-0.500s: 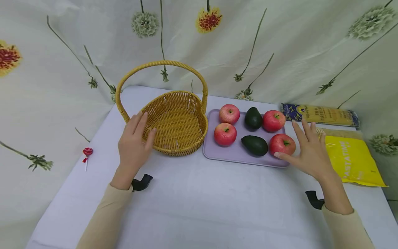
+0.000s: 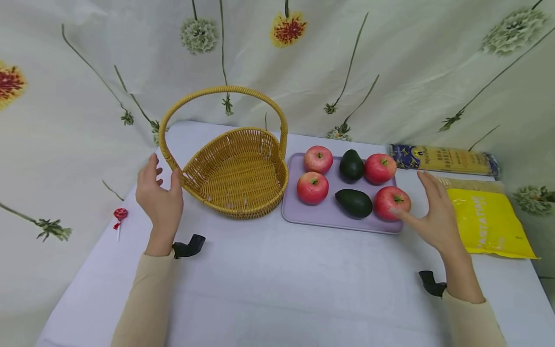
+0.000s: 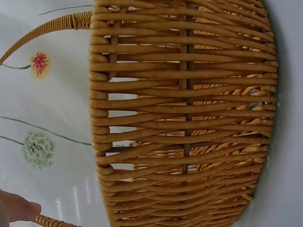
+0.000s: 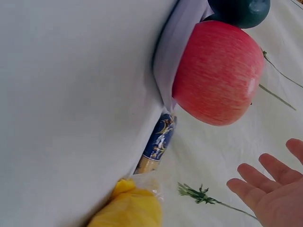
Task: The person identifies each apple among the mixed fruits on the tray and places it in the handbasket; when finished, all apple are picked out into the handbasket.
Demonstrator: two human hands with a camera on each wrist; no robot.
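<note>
My left hand [image 2: 160,195] is at the left side of a yellow-brown wicker basket [image 2: 243,207], fingers loosely bent and thumb near the foot of its tall handle [image 2: 223,88]. The left wrist view shows the basket's woven side [image 3: 184,118] close up, with a fingertip at the handle. My right hand [image 2: 438,221] hovers by the front right red apple [image 2: 386,208], fingers extended and thumb overlapping the fruit in the head view. From the right wrist, the fingers [image 4: 255,179] appear apart from that apple [image 4: 218,75]. Nothing is held in either hand.
A lilac tray [image 2: 321,219] carries several apples and two dark green avocados [image 2: 353,202]. Behind the right hand lie a yellow pasta bag [image 2: 490,221] and a long blue-and-yellow packet [image 2: 451,160]. A red lollipop [image 2: 120,214] rests at the left table edge.
My left hand has moved left, from over the basket's front left rim to outside the handle, its fingers bending more. The right hand's fingers have drawn together, staying by the apple.
</note>
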